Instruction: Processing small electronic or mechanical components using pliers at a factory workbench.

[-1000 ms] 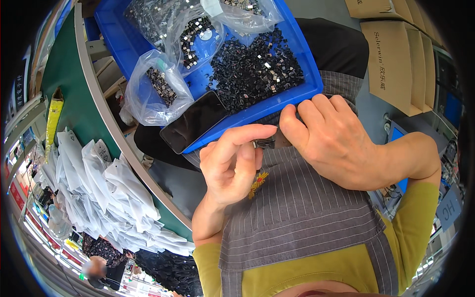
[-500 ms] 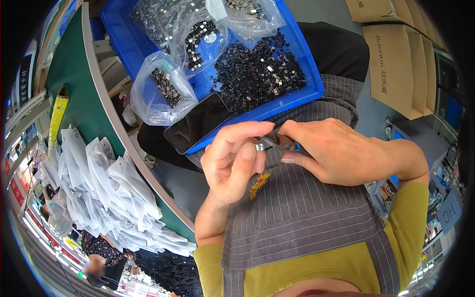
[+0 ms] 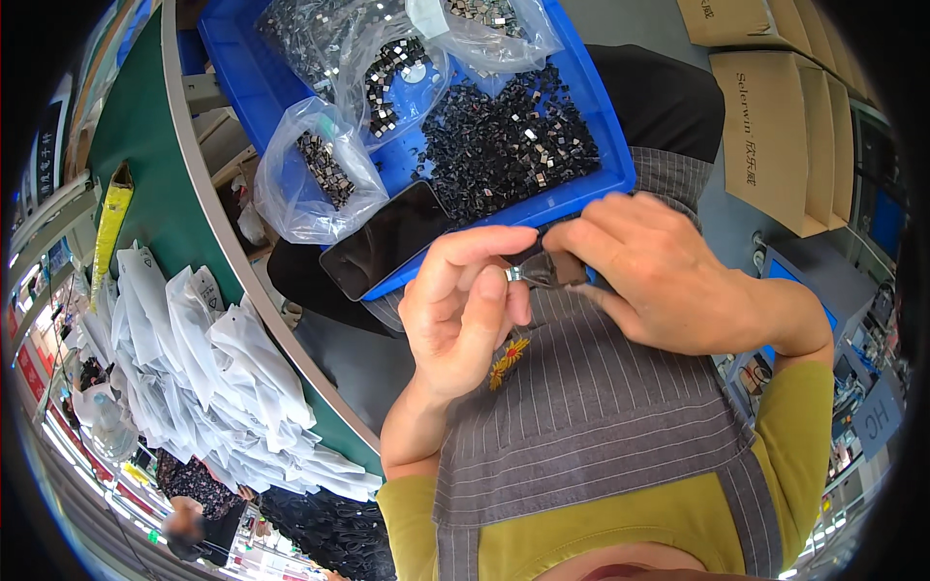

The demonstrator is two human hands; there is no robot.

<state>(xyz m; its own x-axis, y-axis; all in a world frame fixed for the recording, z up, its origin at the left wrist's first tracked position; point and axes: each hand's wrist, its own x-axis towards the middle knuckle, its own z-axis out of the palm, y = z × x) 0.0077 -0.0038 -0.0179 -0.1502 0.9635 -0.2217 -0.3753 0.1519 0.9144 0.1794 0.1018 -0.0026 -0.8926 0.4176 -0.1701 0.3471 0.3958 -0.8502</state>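
In front of the apron, my left hand pinches a small shiny metal piece near the thumb tip, its index finger stretched above it. My right hand is closed round a dark metal tool that looks like pliers, a bit of blue showing under the fingers. The tool's narrow end meets or nearly meets the metal piece; contact is hard to tell. Beyond the hands, a blue tray holds heaps of small black parts and small silvery parts in clear plastic bags.
A black phone lies on the tray's near left corner. On the green table at left are many white plastic packets and a yellow strip. Cardboard boxes stand at right. Another person is at lower left.
My right hand has shifted slightly up, its fingers curled higher. More of the dark tool shows now, with its tip by the metal piece. My left hand has hardly moved.
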